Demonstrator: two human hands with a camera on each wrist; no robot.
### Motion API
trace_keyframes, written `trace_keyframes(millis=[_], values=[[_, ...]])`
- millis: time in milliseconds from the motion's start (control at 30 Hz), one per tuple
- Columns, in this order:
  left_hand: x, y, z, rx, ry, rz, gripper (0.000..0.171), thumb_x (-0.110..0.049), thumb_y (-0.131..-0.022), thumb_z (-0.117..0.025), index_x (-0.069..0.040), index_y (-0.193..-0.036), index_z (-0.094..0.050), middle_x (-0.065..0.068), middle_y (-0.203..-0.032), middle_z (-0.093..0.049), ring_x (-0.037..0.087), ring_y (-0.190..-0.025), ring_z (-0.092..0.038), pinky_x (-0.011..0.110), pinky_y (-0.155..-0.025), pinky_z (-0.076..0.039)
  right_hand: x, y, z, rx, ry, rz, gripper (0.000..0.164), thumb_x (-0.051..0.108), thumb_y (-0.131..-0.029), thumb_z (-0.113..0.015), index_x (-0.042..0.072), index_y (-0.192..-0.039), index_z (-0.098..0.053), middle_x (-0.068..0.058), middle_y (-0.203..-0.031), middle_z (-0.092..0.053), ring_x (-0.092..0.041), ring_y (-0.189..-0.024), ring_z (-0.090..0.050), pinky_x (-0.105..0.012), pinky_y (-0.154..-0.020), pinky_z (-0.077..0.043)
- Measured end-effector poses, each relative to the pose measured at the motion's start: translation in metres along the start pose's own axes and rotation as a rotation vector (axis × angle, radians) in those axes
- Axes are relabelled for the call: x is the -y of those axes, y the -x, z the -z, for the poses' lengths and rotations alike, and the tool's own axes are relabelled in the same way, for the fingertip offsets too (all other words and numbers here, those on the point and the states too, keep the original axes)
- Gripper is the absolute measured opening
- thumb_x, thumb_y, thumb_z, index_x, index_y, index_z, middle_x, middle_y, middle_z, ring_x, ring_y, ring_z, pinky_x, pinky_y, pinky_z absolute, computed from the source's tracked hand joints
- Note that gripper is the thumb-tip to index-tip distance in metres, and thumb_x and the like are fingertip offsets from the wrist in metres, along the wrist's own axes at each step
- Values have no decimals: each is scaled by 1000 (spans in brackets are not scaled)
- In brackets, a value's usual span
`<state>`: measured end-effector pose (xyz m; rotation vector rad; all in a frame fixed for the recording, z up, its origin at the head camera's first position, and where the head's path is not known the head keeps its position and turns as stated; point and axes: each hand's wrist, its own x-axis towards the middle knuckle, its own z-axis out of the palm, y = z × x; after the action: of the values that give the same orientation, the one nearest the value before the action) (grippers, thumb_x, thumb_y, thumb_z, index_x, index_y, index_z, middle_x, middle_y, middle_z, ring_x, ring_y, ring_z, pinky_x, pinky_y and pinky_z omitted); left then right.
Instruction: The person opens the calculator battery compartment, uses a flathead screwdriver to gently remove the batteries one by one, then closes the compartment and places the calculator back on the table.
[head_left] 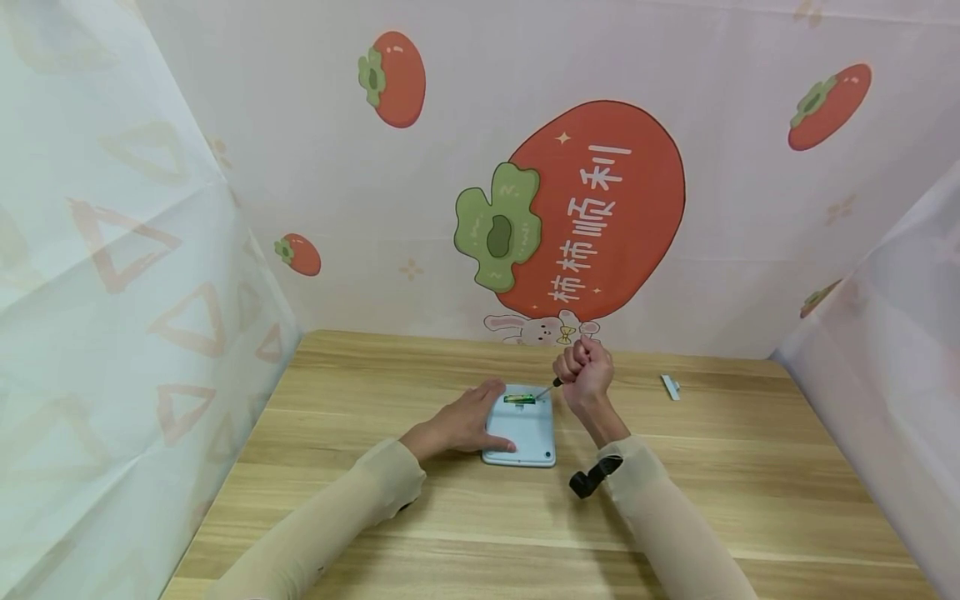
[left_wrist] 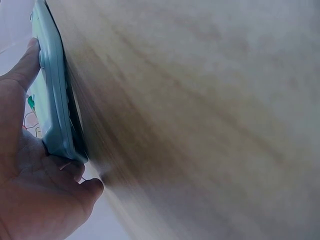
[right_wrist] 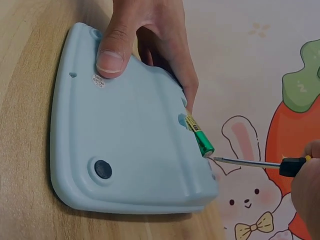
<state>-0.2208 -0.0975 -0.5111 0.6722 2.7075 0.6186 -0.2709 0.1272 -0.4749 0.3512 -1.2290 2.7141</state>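
A light-blue calculator (head_left: 528, 437) lies back side up on the table. My left hand (head_left: 467, 421) grips it by its left side, thumb on the back and fingers at the far edge. A green-and-yellow battery (right_wrist: 201, 138) sits tilted at the battery opening, one end raised. In my right hand (head_left: 587, 375) is a screwdriver (right_wrist: 250, 163), held in curled fingers by its black handle. Its tip is at the battery's raised end; whether they touch I cannot tell. The left wrist view shows the calculator (left_wrist: 54, 85) edge-on, with the right hand out of sight.
A small light-blue cover (head_left: 671, 387) lies on the wooden table (head_left: 720, 483) to the right. Behind the table's far edge stands a printed backdrop (head_left: 337, 183) with persimmons and a rabbit. A black strap (head_left: 592, 479) hangs at the right wrist.
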Motion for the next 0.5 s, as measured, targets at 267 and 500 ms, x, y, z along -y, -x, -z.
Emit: trace_keyframes(millis=[267,500], values=[[0,0,0,3,-1,0,113,-65,-88,-78,-12,-170,-21,9,-177,-19,29,-162,-23,50,-130,-27,9,-1,0,59,77,15,52,12,-112,-27,12,-60,-24,4,-52,-21,-14,-42,-14,-34,-44,-5],[2,-1,-3,-4,-3,-2,114,-67,-88,-77,-13,-170,-20,8,-177,-18,29,-162,-23,49,-130,-26,17,-1,2,101,215,25,51,11,-113,-27,10,-61,-25,7,-50,-26,-17,-41,-15,-35,-42,-8]])
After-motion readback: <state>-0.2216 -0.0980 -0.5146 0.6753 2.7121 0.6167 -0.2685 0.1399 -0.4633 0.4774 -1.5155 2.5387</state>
